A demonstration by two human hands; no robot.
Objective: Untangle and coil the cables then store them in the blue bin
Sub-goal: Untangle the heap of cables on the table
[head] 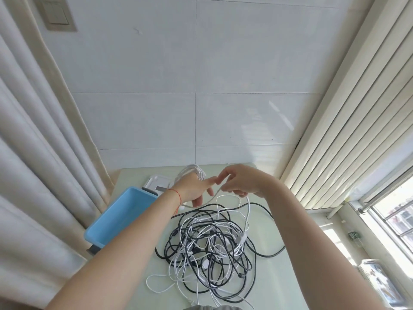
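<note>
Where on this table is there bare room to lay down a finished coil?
Bare tabletop lies right of the tangled cables, toward the window, and a narrower strip between them and the blue bin. The bin itself looks empty. The far edge is crowded: a white tray, a white coil, both hands.

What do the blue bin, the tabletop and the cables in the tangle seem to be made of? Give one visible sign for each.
Blue bin: likely moulded plastic, matte; even colour, rounded rim.
Tabletop: pale green, probably glass or a glossy laminate; it shows soft reflections.
Tangle of cables: flexible black and white cords, apparently plastic- or rubber-sheathed; they hold loose loops. Some look braided, but that is too fine to confirm.
</note>
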